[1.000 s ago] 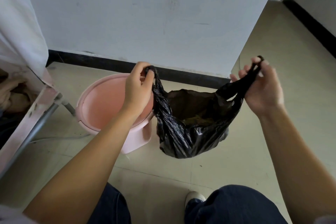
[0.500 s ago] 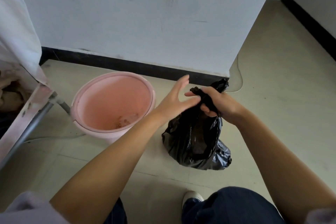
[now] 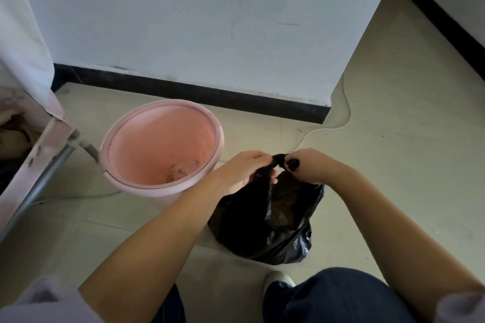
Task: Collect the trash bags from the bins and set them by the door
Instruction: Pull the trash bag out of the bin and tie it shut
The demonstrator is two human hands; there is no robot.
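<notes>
A black trash bag (image 3: 275,228) rests on the floor to the right of a round pink bin (image 3: 157,186). The bin holds no bag, only some crumbs at its bottom. My left hand (image 3: 244,170) and my right hand (image 3: 307,165) meet above the bag, each closed on one of its two handles, which are crossed and twisted together between my fingers. The bag's mouth is pulled nearly closed, and some brownish trash shows inside.
A white wall with a black baseboard (image 3: 189,92) stands just behind the bin. A pink metal frame with a grey leg (image 3: 47,165) and hanging white cloth is at the left. A thin cord (image 3: 338,126) runs round the wall corner. My shoe (image 3: 278,280) is near the bag.
The bag was held up and spread wide by its handles a second ago; since then it came down onto the floor, my hands came together, and both now grip the crossed handles.
</notes>
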